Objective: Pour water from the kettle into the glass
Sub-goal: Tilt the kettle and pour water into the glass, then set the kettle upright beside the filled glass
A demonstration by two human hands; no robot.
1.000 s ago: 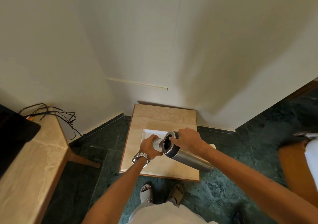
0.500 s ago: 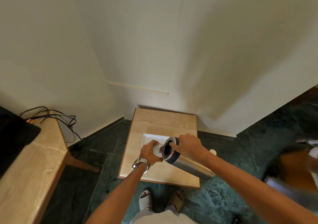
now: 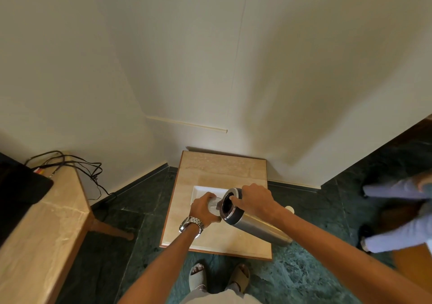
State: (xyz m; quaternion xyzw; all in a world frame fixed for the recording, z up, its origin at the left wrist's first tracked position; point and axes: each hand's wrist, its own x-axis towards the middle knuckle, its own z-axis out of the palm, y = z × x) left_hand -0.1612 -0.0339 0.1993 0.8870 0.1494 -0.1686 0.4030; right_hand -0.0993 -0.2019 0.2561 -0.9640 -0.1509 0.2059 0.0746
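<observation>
Gripping hands — left (image 3: 203, 208) round glass (image 3: 214, 206), right (image 3: 256, 198) tilting kettle (image 3: 252, 224) — rims touching.

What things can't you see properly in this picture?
All in the head view:
- The glass: mostly covered by the left hand, so its water level cannot be read.
- Any stream from the kettle: too small to tell.
- The kettle's handle: wrapped by the right hand.
- The tray: partly under hands and kettle.
- A second person at the right: blurred and cut off by the edge.
</observation>
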